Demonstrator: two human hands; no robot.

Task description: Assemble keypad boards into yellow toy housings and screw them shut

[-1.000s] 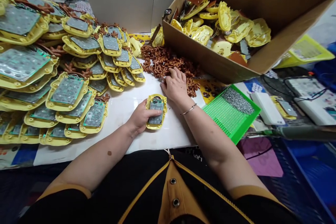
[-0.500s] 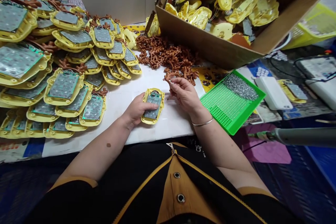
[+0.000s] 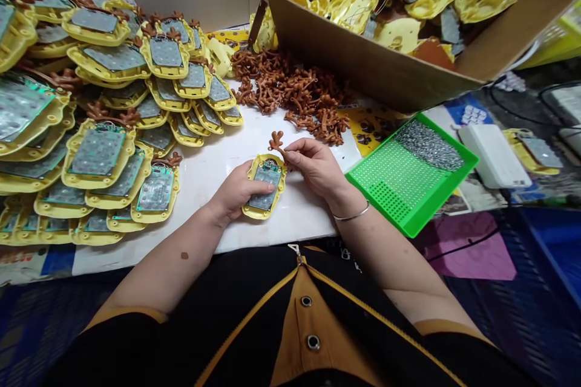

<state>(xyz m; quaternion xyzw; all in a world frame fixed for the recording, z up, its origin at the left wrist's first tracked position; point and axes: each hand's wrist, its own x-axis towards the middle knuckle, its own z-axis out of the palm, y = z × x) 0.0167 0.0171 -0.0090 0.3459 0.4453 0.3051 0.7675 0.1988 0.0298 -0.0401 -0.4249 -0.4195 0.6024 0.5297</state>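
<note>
My left hand grips a yellow plastic toy shell from its left side, thumb lying across the grey-green circuit board inside. Between the thumb and fingers of my right hand is a brown antler piece, its branched end pointing up and left. The antler is at the upper right edge of the shell; whether they touch I cannot tell. Behind my hands lies a heap of brown antler pieces on the white board.
Stacked shells with boards, some with antlers, fill the left. A cardboard box of yellow shells stands at the back right. In front of it, a green perforated tray holds small metal screws. Right of that lies a white case.
My right hand has brought the antler piece down and left to the shell's top edge, and the antler's branches now point upward. My left hand keeps its hold. The camera view has shifted slightly.
</note>
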